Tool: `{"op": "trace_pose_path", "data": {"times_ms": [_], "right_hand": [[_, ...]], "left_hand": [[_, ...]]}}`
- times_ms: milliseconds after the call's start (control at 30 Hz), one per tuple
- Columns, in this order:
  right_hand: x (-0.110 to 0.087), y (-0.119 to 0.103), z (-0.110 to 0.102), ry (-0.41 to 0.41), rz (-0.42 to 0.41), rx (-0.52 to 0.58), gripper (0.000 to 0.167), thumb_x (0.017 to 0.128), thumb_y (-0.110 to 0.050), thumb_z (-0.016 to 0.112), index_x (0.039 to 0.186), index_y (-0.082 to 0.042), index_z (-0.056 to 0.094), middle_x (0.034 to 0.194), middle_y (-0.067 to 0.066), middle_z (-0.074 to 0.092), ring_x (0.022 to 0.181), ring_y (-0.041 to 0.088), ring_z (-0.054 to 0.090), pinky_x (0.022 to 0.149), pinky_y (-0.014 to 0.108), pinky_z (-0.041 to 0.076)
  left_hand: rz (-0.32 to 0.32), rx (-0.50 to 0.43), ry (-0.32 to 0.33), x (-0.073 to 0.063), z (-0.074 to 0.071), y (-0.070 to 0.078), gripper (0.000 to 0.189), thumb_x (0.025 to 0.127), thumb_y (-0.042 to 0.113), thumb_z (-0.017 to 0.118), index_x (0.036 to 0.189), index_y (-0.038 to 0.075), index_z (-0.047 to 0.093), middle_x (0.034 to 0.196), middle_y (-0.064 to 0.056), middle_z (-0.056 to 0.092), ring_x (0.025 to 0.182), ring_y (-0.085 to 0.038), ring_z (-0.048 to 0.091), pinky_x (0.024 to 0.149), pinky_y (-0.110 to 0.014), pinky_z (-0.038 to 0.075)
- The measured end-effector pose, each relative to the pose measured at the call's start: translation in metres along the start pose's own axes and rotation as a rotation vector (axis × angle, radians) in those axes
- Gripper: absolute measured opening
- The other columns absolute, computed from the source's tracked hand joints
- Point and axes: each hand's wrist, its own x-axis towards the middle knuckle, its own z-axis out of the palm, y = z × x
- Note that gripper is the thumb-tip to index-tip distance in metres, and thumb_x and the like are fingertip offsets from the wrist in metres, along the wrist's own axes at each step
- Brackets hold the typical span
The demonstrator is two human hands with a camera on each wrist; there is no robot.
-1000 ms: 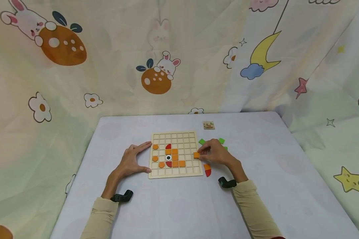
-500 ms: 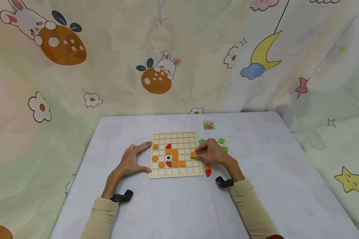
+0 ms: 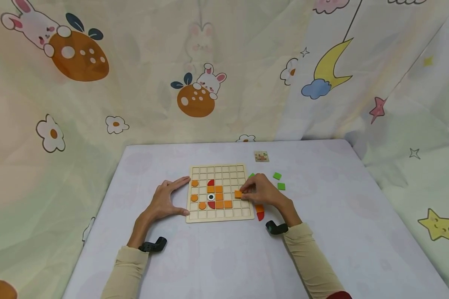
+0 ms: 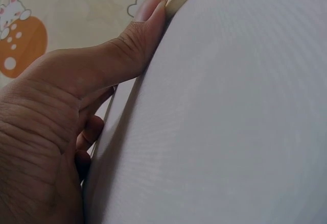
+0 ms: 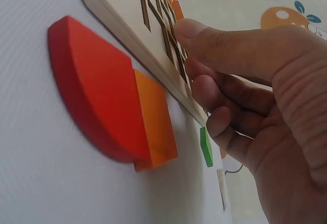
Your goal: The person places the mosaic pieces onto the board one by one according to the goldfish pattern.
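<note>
A wooden grid board (image 3: 232, 174) lies on the table, bearing orange squares, orange discs (image 3: 194, 198), red quarter-circles (image 3: 211, 182) and a tile with an eye (image 3: 211, 197). Over the board's right part, my right hand (image 3: 263, 191) pinches an orange square tile (image 3: 238, 194) between thumb and fingertips. My left hand (image 3: 164, 201) is spread at the board's left edge, its thumb and fingertips touching the rim. In the left wrist view the thumb (image 4: 127, 45) rests against the board's edge. The right wrist view shows the right thumb (image 5: 225, 45) above the grid.
Right of the board, a red quarter-circle (image 5: 97, 91) lies against an orange square (image 5: 156, 119). Green squares (image 3: 277, 176) lie beyond the right hand. A small pattern card (image 3: 261, 156) is at the back. Behind the table hangs a printed cloth (image 3: 146, 83).
My right hand has moved left over the board with the orange square tile, from its right rim to inside the grid. The left hand has stayed in place.
</note>
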Motion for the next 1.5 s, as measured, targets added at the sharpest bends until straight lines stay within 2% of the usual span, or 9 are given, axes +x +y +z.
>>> {"op": "trace_pose_path", "data": {"times_ms": [133,367,1000,1500], "right_hand": [[0.002,0.000,0.001,-0.005,-0.015,-0.008,0.014,0.086,-0.006,0.092,0.099,-0.005,0.086,0.091,0.002,0.081,0.081,0.009,0.067,0.076,0.025,0.058],[0.005,-0.003,0.005,-0.018,0.009,-0.001,0.014,0.086,-0.006,0.093,0.098,-0.006,0.086,0.091,0.001,0.081,0.079,0.010,0.067,0.075,0.025,0.058],[0.012,-0.007,0.010,-0.041,0.027,0.010,0.013,0.088,-0.007,0.092,0.100,-0.006,0.087,0.091,0.001,0.080,0.077,0.011,0.064,0.072,0.024,0.057],[0.016,-0.007,0.014,-0.052,-0.011,0.017,0.012,0.088,-0.006,0.091,0.099,-0.006,0.086,0.088,0.001,0.079,0.075,0.008,0.063,0.071,0.023,0.056]], "left_hand": [[-0.008,-0.001,-0.001,0.000,0.001,0.001,0.124,0.059,0.057,0.105,0.166,0.029,0.048,0.173,0.000,0.048,0.112,-0.024,0.048,0.098,-0.047,0.035],[0.002,0.002,-0.002,0.000,0.001,0.000,0.124,0.059,0.056,0.105,0.166,0.026,0.049,0.172,-0.002,0.049,0.111,-0.024,0.049,0.096,-0.046,0.036],[-0.005,-0.008,-0.006,0.001,0.001,0.001,0.125,0.058,0.057,0.105,0.166,0.028,0.049,0.173,0.000,0.049,0.112,-0.023,0.048,0.097,-0.045,0.035],[0.014,0.004,0.009,0.000,0.002,-0.002,0.124,0.059,0.057,0.104,0.166,0.026,0.049,0.172,-0.003,0.050,0.111,-0.024,0.049,0.095,-0.046,0.036]]}}
